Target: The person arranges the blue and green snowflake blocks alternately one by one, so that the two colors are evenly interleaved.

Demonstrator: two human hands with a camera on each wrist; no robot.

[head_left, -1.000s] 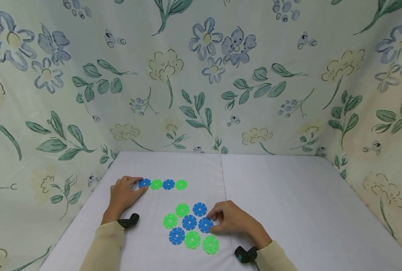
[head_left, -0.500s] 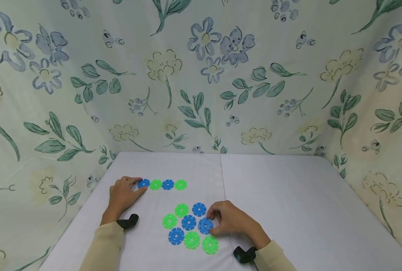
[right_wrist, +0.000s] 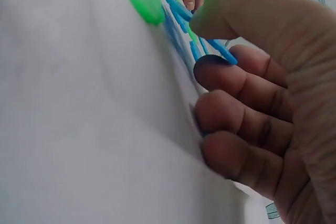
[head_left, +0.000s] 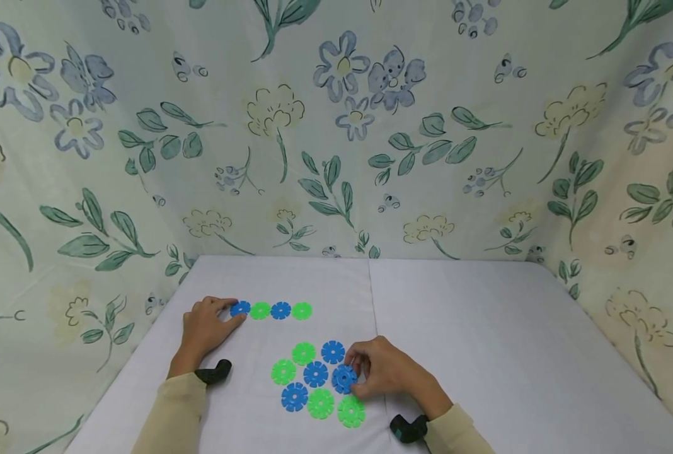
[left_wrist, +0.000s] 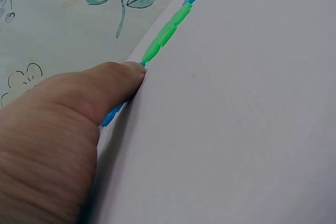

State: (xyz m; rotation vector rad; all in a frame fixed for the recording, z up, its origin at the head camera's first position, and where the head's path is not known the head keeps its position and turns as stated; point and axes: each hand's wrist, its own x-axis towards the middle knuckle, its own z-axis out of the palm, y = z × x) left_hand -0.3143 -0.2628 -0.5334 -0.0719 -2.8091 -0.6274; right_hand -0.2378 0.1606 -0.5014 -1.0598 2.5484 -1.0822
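Observation:
Four-in-line small notched plastic discs lie flat toward the back left: a blue disc (head_left: 239, 308) at the left end, then a green disc (head_left: 259, 311), another blue disc (head_left: 281, 310) and a green one (head_left: 302, 311). My left hand (head_left: 207, 326) holds the left-end blue disc by its edges, between thumb and finger; in the left wrist view the thumb (left_wrist: 113, 85) covers part of it. Nearer the front, my right hand (head_left: 387, 369) pinches a blue disc (head_left: 345, 379), which looks doubled in the head view. The right wrist view shows this disc (right_wrist: 224, 52) tilted between thumb and fingertips.
A loose group of blue and green discs lies left of my right hand, among them a green disc (head_left: 351, 411) and a blue disc (head_left: 316, 374). A white cloth (head_left: 484, 340) covers the table. Floral curtains (head_left: 336, 157) stand at its back and sides.
The blue disc at my right fingertips now shows a second disc outline and looks raised at its edge. My right fingers have shifted slightly; my left hand keeps its place.

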